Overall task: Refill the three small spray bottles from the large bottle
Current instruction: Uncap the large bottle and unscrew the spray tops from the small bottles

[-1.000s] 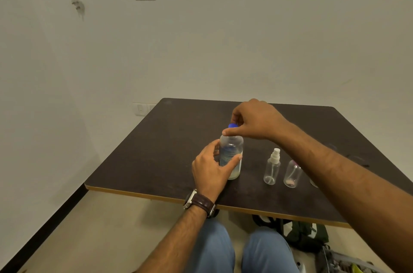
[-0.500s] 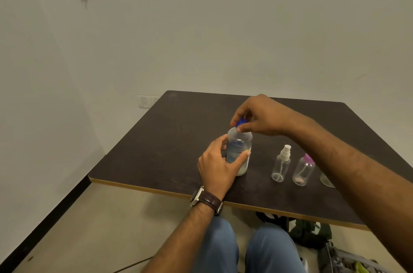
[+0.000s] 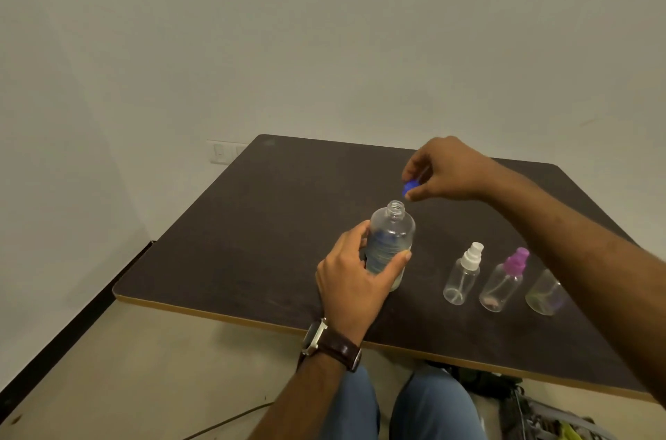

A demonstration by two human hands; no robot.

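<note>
3 small spray bottles wait in a row near my right arm: a white-topped one (image 3: 463, 275), a purple-topped one (image 3: 504, 281) and one half hidden (image 3: 544, 293). My left hand (image 3: 355, 283) grips the big bottle (image 3: 391, 241) upright so it stands steady with its neck open, while my right hand (image 3: 445, 171) pinches the blue cap (image 3: 409, 187) just above. All sits on a dark table (image 3: 252, 223) against a pale wall (image 3: 324, 43).
</note>
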